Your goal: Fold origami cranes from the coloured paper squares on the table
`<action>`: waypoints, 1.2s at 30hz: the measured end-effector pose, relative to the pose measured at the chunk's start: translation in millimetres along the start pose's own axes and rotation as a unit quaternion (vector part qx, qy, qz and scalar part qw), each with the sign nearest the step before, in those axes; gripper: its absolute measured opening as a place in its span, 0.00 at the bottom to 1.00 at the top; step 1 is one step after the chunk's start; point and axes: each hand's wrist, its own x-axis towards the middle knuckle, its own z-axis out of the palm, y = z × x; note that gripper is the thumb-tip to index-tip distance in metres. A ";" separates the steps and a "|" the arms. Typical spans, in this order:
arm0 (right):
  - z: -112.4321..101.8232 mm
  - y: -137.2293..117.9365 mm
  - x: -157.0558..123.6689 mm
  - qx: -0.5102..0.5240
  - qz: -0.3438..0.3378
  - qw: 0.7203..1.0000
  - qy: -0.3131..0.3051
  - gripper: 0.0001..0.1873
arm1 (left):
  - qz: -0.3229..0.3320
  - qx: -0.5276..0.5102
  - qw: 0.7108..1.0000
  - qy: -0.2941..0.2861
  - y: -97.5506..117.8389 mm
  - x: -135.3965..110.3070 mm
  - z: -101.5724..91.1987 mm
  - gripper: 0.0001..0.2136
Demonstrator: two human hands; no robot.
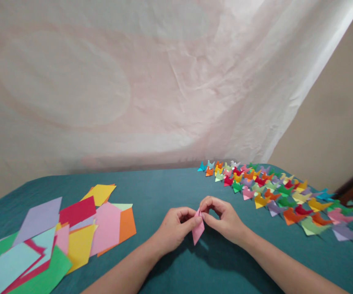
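A small pink folded paper (198,232) is held up between my two hands, just above the table, its narrow point hanging down. My left hand (176,224) pinches it from the left, with thumb and forefinger on its upper part. On the other side, my right hand (224,218) pinches its top edge with thumb and fingertips. The fingers cover the upper end of the paper, so its folds there are partly hidden.
Loose coloured paper sheets (81,245) lie overlapping on the left of the green-covered table (161,188). Rows of small folded paper birds (274,192) stand along the right side. A pale cloth (152,81) hangs behind the table.
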 end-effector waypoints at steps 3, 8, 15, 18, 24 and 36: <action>0.0 -3.7 0.3 -0.024 -0.027 0.999 0.004 0.02 | 0.006 0.002 1.000 0.005 -1.1 0.3 -0.8 0.14; 1.3 -5.8 0.9 -0.056 -0.075 0.995 0.024 0.03 | 0.023 -0.004 1.000 0.014 -1.3 1.7 -2.4 0.13; 2.6 -5.0 -0.9 -0.085 -0.088 0.991 0.057 0.03 | 0.013 0.004 0.999 0.035 -0.5 1.8 -3.3 0.14; 3.9 -4.0 -1.9 -0.094 -0.092 0.989 0.064 0.03 | 0.011 0.005 0.999 0.048 0.0 1.8 -2.6 0.14; 8.5 0.0 -4.0 -0.082 -0.079 0.991 0.071 0.02 | 0.007 0.006 0.997 0.070 -1.5 2.5 -1.9 0.13; 10.5 0.2 -4.9 -0.065 -0.057 0.994 0.074 0.03 | 0.003 0.005 0.994 0.108 -2.7 1.4 0.1 0.13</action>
